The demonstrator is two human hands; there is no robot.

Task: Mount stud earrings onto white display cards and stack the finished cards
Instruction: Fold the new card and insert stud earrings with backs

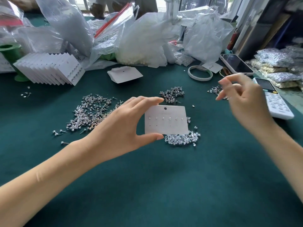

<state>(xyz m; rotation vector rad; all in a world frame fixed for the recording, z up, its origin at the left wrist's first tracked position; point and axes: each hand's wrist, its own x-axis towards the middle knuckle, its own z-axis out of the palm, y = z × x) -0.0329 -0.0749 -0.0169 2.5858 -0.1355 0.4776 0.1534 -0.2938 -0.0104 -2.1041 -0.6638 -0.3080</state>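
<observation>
My left hand pinches a white display card by its left edge, lifted above the green cloth. The card carries a row of several studs, with bare holes below them. My right hand hovers blurred at the right, fingers apart, above a small cluster of studs; I cannot see anything in it. A big pile of loose stud earrings lies to the left, a smaller pile sits behind the card, and clear backs lie under it. Finished cards stand fanned at the back left.
Blank cards lie at the centre back. A tape roll, a phone and a white calculator sit on the right. Plastic bags crowd the back, and packets of parts are piled at the far right.
</observation>
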